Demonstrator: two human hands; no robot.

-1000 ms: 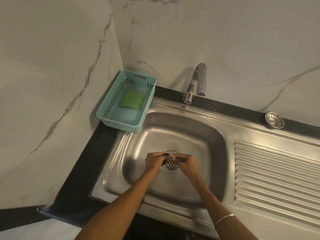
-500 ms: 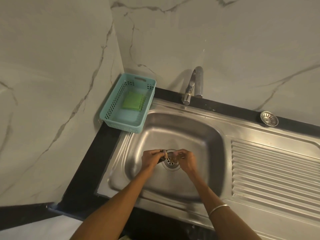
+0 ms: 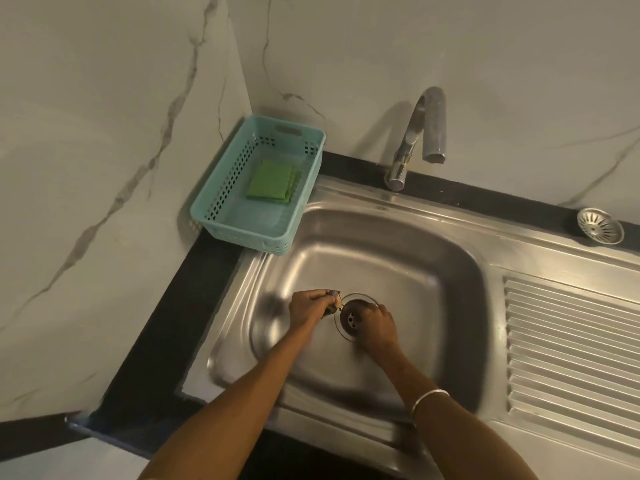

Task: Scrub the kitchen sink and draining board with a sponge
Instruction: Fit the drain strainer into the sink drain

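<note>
Head view, frame centre: left hand (image 3: 306, 306) fingers curl round a small dark scrubbing sponge (image 3: 333, 302), soft, light, squeezable; right hand (image 3: 375, 325) fingers curled at the round steel drain (image 3: 349, 318), contents unclear.

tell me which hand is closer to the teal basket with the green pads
Left. The left hand sits in the sink bowl just left of the drain, below the teal basket. The right hand is over the drain's right side, farther away.
</note>
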